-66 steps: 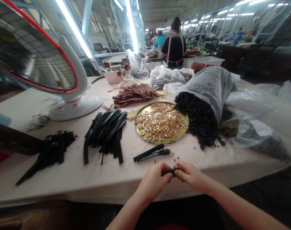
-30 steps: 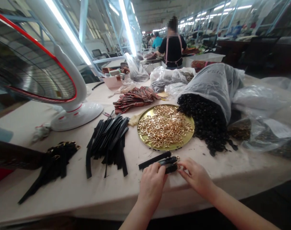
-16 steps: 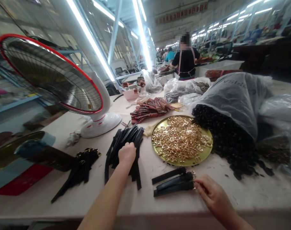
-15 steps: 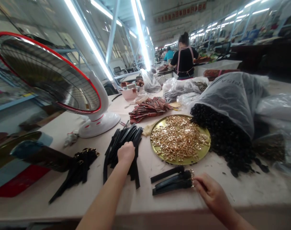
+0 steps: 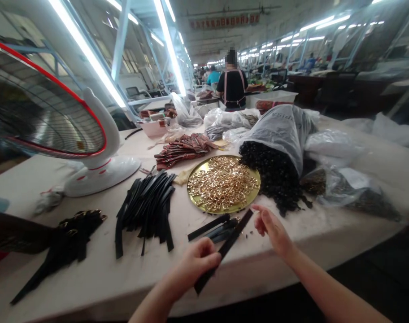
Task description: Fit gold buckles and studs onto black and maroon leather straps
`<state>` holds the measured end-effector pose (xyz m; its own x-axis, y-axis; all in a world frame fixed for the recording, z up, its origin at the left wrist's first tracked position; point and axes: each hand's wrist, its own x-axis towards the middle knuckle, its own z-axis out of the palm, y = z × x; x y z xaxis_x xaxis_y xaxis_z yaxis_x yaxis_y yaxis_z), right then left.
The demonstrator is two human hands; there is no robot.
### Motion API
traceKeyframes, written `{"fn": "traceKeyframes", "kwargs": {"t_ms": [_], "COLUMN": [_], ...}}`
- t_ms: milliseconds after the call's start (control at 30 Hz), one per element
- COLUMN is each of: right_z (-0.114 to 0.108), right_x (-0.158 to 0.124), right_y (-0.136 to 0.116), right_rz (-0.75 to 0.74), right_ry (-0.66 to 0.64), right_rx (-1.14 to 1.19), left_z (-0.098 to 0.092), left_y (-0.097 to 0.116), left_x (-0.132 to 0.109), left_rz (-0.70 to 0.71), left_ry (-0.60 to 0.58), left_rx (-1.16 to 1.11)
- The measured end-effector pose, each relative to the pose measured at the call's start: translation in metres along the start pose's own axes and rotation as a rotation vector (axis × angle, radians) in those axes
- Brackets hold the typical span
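My left hand [image 5: 198,260] is closed on a black strap [image 5: 236,231] that slants up to the right over the table's front edge. My right hand [image 5: 270,226] hovers beside the strap's far end, fingers loosely apart and holding nothing. Just behind the strap lie a few finished black straps [image 5: 209,228]. A round gold tray [image 5: 193,172] full of gold buckles [image 5: 223,181] sits beyond them. A pile of loose black straps [image 5: 147,204] lies to the left.
A white and red fan [image 5: 90,152] stands at the left. Strapped pieces with buckles [image 5: 68,235] lie front left. An open plastic bag spills small black parts [image 5: 278,177] at the right. Reddish-brown straps [image 5: 182,150] lie behind. A person in a black top [image 5: 232,85] works far off.
My left hand left the strap pile and came back to the front edge with one black strap. My right hand lifted off the finished straps and now hovers near the strap's far end.
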<state>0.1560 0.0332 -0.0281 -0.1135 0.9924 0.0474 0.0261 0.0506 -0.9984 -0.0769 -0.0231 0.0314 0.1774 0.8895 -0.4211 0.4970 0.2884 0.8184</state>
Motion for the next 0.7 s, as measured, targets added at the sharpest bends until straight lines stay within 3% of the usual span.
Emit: {"fn": "traceKeyframes", "kwargs": {"t_ms": [100,233,433,700], "right_z": [-0.011,-0.019,-0.018,-0.017], "right_x": [-0.006,-0.012,-0.014,-0.002], "right_y": [-0.014,-0.019,-0.014,-0.005], "right_rz": [0.081,0.171,0.230,0.287], "right_ry": [-0.029,-0.084,-0.166,-0.181], "right_rx": [-0.030,-0.102,-0.159,-0.164], "left_z": [0.042,0.068,0.088,0.094], "left_y": [-0.006,-0.001,0.022,0.027], "left_x": [-0.016,-0.015,0.003,0.021], "left_rz": [-0.109,-0.202,-0.245,-0.322], "left_ry": [-0.178,-0.344,-0.390,-0.363], "left_rx": [-0.440,-0.744,-1.024,-1.161]}}
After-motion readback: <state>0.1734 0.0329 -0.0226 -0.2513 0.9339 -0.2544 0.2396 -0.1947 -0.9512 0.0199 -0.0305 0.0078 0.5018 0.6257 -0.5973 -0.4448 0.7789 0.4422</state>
